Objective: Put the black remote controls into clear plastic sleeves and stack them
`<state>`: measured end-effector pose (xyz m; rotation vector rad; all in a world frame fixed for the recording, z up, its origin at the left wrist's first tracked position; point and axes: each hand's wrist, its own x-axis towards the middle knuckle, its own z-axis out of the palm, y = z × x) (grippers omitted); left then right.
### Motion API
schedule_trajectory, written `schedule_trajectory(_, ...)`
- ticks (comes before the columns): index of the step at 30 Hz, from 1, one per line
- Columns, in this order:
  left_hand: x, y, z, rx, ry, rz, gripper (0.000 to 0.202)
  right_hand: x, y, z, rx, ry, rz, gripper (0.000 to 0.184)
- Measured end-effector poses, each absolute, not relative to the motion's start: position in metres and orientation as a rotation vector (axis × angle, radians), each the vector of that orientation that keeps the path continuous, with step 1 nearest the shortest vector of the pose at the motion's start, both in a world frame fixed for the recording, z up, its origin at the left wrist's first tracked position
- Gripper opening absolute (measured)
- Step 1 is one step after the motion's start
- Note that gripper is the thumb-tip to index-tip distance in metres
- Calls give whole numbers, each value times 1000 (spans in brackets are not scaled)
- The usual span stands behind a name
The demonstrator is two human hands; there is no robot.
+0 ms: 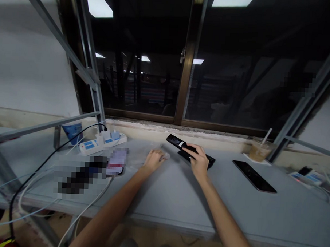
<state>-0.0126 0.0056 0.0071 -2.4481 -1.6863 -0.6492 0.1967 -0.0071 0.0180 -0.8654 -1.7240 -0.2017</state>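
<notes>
Handheld device [177,141], black, long and narrow, one item: raised at a slant over the middle of the bench [178,204], near the window wall. Small display at its far end; pale label band across the face, its lettering too small to read. A second dark piece shows under it; whether joined or separate cannot be told.

Right grip [199,159], bare hand: holding the device, fingers laid across its face just below the pale band. Left grip [154,159], bare hand: fingers curled narrow on a crumpled bit of see-through plastic [165,156], more of which seems to spread to the left of the hand.

Brands: none legible on any item.

To the right: phone [254,176], dark screen up, lying flat; drink cup [258,151] with pale straw [266,136] and light brown contents, on a white sheet; a second socket strip [309,177] with cords at the far right.

To the left: white socket strip [102,143] with blue panels and plugs seated; lit phone [116,160], text obscured; a pixelated dark patch beside it; blue tub [72,131] behind. Black cable [43,163] and white cable [94,200] cross the left part of the bench.

Behind: dark window [139,82] with lamp reflections.
</notes>
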Motion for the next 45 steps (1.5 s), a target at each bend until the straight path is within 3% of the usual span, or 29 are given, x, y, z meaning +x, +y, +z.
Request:
schedule_trajectory(10, -16, 10, 3, -2379, -1681, -714, 9, 197, -8, 23, -754, -1454, -275, 52)
schedule_trajectory(19, -13, 7, 2, -2394, -1750, -737, 19, 191, -10, 30, -943, -1244, -28, 28)
schedule_trajectory(28, -10, 2, 7, -2390, -1737, -858, 20, 193, -8, 38, -1108, -897, 406, 57)
schedule_trajectory(45, -8, -4, 12, -2427, -1370, -906, 34, 194, 2, 28, -1071, -822, 590, 31)
